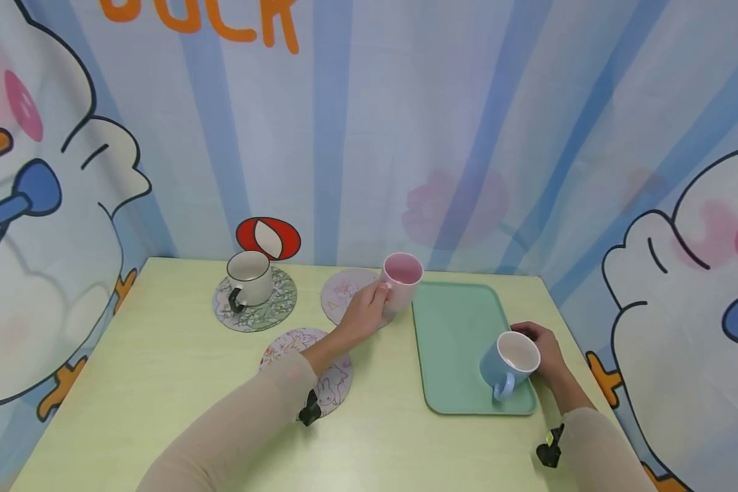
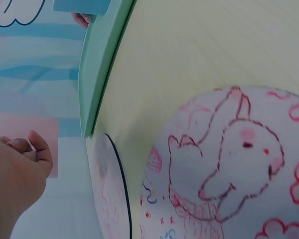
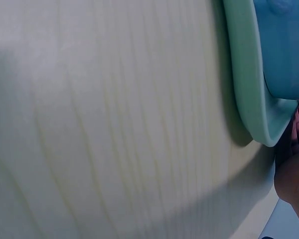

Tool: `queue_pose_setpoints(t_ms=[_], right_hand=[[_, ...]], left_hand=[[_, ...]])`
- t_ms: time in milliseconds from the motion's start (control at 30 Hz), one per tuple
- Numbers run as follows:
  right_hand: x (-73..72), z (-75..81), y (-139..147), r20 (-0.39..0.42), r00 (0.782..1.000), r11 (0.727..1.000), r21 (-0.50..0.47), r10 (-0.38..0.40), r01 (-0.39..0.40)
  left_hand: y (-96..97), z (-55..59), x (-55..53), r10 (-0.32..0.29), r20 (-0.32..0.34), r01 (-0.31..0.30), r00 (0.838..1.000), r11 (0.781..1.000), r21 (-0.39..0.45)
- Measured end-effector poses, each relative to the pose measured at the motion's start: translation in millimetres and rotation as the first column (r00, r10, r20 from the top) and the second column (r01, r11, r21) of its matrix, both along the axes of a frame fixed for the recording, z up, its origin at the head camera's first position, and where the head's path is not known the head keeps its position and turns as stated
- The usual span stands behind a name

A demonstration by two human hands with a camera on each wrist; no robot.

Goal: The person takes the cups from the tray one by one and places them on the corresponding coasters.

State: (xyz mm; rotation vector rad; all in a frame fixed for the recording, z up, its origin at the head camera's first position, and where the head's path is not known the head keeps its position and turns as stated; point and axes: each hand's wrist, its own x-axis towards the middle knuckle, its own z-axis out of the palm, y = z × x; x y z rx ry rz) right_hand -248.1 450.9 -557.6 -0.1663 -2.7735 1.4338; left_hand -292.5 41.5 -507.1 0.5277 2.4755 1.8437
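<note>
Left hand [image 1: 365, 311] grasps the pink mug [image 1: 404, 283], fingers curled at its handle side; the left-wrist view shows a gap between mug base and the pink coaster [image 1: 341, 290], so the mug reads as raised, over that coaster's right part. Main risk, as judged: support comes from one side only, so a loose pinch could let the mug swing and meet the surface on its edge. Lowered straight down from here, it could also land half off the coaster and tip, its position being off-centre. The tray [image 1: 455, 328] lies just beside; a drift to the right could knock its raised rim. Right hand [image 1: 544, 348] is at the far right side of the blue mug [image 1: 509, 362], fingers bent round its far face; thumb hidden, firmness of hold cannot be told. That mug is over the tray's near right corner, close to the rim; whether its base sits flat is not clear. Probable fault: a sideways pull catches base on rim, tilting the mug or dragging the tray. Left forearm crosses the rabbit coaster [image 1: 338, 383]; a low sleeve could shift it. White mug [image 1: 255, 283] stands upright on the green-patterned coaster [image 1: 279, 304], well apart from both hands; low risk.
</note>
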Motion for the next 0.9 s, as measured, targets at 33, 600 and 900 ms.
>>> queue_pose_setpoints(t_ms=[33,600,900], right_hand=[[1.1,-0.2,0,0.002,1.0,1.0,0.005,-0.005,0.005],[2.4,-0.2,0,-0.018,1.0,1.0,0.015,-0.013,0.013],[1.8,0.2,-2,-0.003,1.0,1.0,0.019,-0.01,0.01]], left_hand=[[-1.7,0.5,0.0,0.003,-0.001,-0.003,1.0,1.0,-0.003],[-25.2,5.8,-8.2,0.126,0.006,-0.126,0.992,0.992,0.009],[-32.2,-1.3,-11.4,0.188,0.021,-0.188,0.982,0.982,0.001]])
